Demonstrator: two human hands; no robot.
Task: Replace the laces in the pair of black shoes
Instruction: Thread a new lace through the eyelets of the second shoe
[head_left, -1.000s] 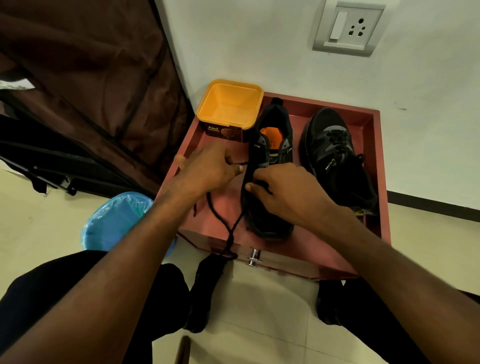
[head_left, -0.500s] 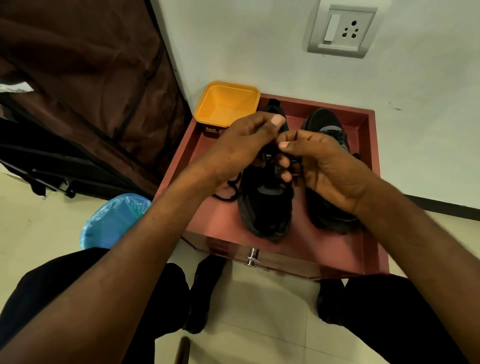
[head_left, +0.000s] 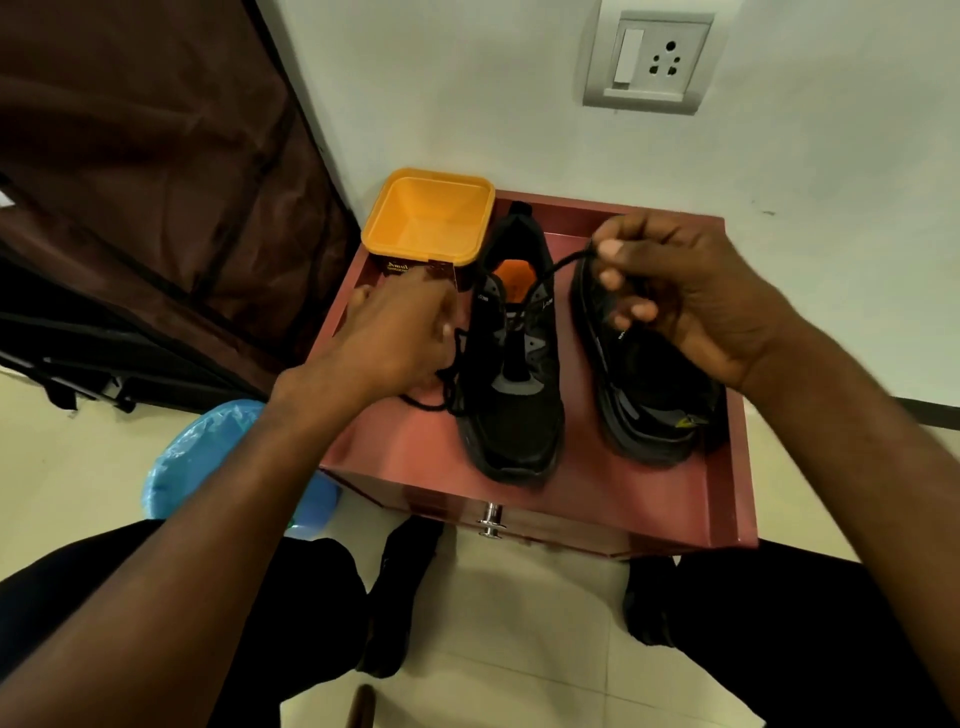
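Right hand (head_left: 691, 296) has the black lace (head_left: 558, 267) pinched between thumb and fingertip, pulled taut up and to the right from the eyelets of the left shoe (head_left: 514, 364). Left hand (head_left: 395, 338) sits down by that shoe's left side with the fingers curled around the slack lace end looping on the tray (head_left: 649, 499); how tight that grip is, can't tell, it's blurry.

Both shoes stand side by side on the red tray, long axes running front to back, toes toward the person, heels toward the wall. The right shoe (head_left: 649, 395) is partly hidden behind the right hand. There's a bare strip of tray in front of the toes and a narrow gap between the shoes; the right shoe sits near the tray's right rim.

Orange tub (head_left: 428, 215) sits at the back left corner, just beside the left shoe's heel, label reads "Amul". Shoe logos too small to read.
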